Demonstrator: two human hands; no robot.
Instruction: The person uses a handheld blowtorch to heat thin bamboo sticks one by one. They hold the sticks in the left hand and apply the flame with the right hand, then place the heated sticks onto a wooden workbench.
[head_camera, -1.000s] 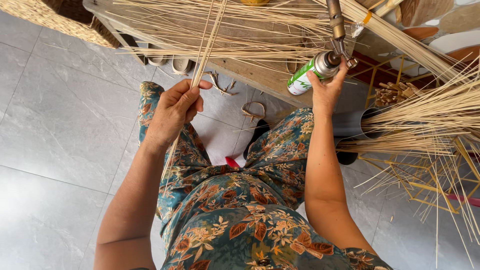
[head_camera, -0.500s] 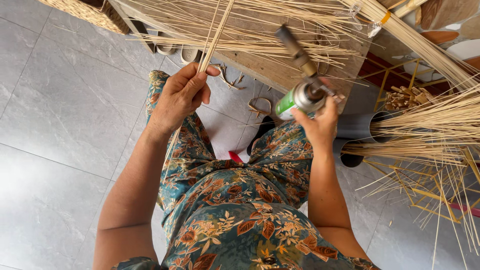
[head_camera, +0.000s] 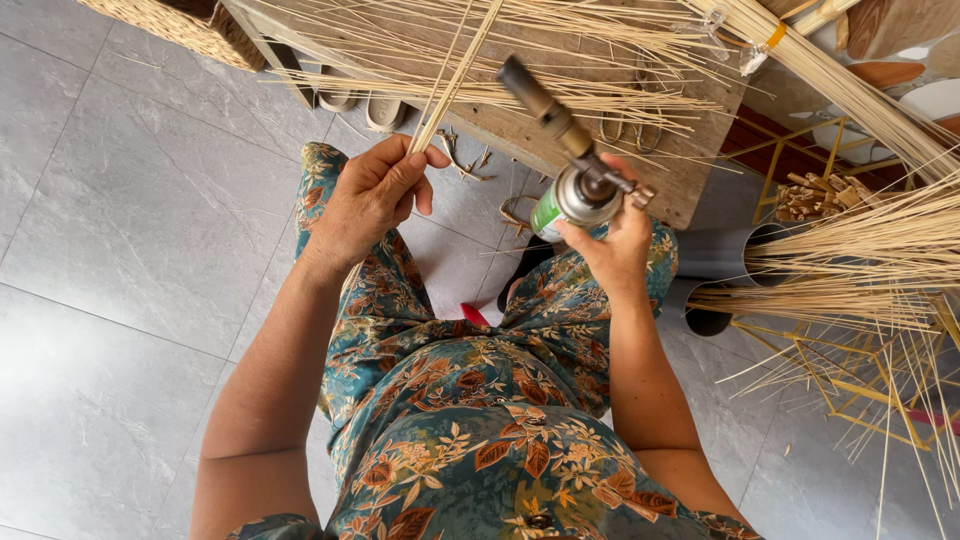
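Left hand (head_camera: 372, 195): closed, thumb and fingers pinched around a thin bundle of pale reeds (head_camera: 452, 80). The reeds are straight, slender and stiff, straw-coloured; they rise from the grip and slant up over the bench (head_camera: 690, 190).

Right hand (head_camera: 615, 245): clenched around a torch (head_camera: 572, 180). The torch is a cylindrical can, green and white on its side, with a metal valve on top and a dark tubular nozzle angled up and to the left. The nozzle tip lies near the held reeds but apart from them. Whether a flame burns at the tip cannot be told from this view.

Bench: rough wooden board, worn edge, strewn with loose reeds fanned out in several directions. Metal scissors (head_camera: 625, 130) lie on it under the strands.

At the right, thick sheaves (head_camera: 880, 250) of the same material stand in grey tubes (head_camera: 720, 255) beside a yellow wire frame (head_camera: 850, 370). Floor (head_camera: 120, 230): large grey tiles, matt.
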